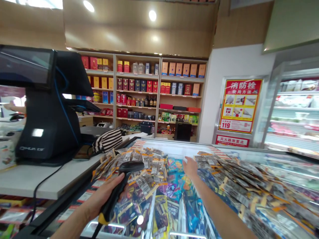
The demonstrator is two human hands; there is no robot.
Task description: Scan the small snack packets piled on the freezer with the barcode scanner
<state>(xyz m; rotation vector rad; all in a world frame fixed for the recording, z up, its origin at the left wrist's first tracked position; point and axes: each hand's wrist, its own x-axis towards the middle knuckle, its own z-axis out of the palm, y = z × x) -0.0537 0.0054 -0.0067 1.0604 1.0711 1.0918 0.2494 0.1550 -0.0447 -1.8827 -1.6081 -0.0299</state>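
My left hand point(103, 196) grips a black handheld barcode scanner point(124, 174) with a yellow base, its head pointing right over piled snack packets point(147, 162). My right hand point(190, 167) reaches forward over the chest freezer lid point(174, 149), palm down, fingers resting on or just above the colourful packets point(174, 186) seen under the glass; whether it grips anything cannot be told. A second heap of packets point(231, 179) lies to the right of that arm.
A black checkout terminal point(47, 109) stands on the grey counter point(37, 179) at left, with a striped pouch point(107, 139) beside it. Shelves of boxed goods point(139, 89) line the back wall. A refrigerated display point(291, 109) and a red poster point(239, 104) stand at right.
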